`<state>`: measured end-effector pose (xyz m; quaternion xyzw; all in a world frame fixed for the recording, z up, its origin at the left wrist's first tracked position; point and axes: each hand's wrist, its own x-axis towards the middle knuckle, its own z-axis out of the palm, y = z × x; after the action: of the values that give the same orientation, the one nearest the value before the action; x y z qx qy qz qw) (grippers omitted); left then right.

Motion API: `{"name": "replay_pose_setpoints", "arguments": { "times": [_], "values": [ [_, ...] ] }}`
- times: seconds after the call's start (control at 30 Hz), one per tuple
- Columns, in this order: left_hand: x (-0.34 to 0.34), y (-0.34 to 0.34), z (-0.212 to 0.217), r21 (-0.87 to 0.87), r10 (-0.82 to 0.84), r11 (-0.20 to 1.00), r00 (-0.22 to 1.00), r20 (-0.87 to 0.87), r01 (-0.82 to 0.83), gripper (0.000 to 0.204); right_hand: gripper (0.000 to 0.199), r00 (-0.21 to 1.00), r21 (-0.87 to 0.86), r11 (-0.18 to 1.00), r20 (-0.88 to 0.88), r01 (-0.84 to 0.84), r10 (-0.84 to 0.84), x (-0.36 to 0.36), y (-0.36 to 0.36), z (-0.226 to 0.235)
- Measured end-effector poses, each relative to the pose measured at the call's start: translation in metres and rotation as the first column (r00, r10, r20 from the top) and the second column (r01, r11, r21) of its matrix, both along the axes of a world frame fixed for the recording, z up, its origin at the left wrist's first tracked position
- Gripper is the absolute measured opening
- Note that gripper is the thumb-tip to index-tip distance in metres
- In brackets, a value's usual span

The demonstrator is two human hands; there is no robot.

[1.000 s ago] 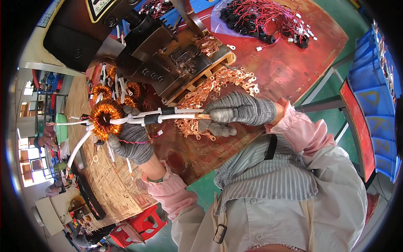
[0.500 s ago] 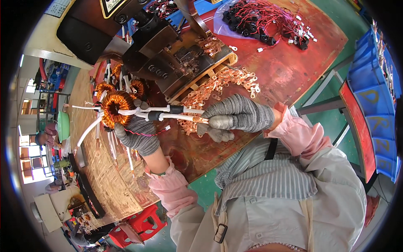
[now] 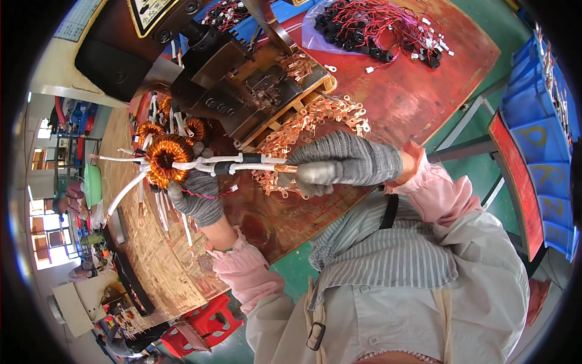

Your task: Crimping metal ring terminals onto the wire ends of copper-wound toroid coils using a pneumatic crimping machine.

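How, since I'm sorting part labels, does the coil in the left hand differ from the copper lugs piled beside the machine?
The coil is one large wound ring; the copper lugs are many small pieces. The coil is held in the left hand; the lugs lie loose on the red table. Both look copper-coloured.

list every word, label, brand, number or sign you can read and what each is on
Blue bin: large yellow marks on its side; lettering not copied here.
Dark machine head: a yellow-edged sign, cut off at the top; too small to read.
Pale housing, upper left: a light label, print too small to read.
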<state>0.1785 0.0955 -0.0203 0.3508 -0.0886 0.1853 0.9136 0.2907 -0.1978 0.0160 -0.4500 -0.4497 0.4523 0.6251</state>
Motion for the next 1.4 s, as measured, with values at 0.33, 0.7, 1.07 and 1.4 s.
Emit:
{"name": "replay_pose_setpoints", "arguments": {
  "times": [0.33, 0.7, 1.07, 1.4],
  "values": [
    [-0.006, -0.007, 0.015, -0.082, 0.065, 0.995, 0.993, 0.096, -0.057, 0.071, 0.023, 0.753, 0.138, 0.925, 0.544, 0.354, -0.370, -0.030, -0.001, -0.027],
    [-0.021, 0.001, 0.014, -0.130, -0.045, 0.988, 0.962, 0.268, 0.082, 0.078, 0.025, 0.641, 0.076, 0.880, 0.655, 0.469, -0.399, 0.015, 0.009, -0.053],
    [-0.049, 0.020, 0.000, -0.164, 0.131, 0.981, 0.973, 0.190, -0.100, 0.071, 0.028, 0.787, 0.143, 0.867, 0.369, 0.477, -0.494, 0.035, 0.013, -0.025],
    [-0.049, 0.031, -0.002, -0.108, 0.206, 0.975, 0.970, 0.129, -0.192, 0.067, 0.029, -0.199, 0.071, 0.971, 0.980, 0.227, -0.024, 0.050, 0.020, -0.073]
  ]
}}
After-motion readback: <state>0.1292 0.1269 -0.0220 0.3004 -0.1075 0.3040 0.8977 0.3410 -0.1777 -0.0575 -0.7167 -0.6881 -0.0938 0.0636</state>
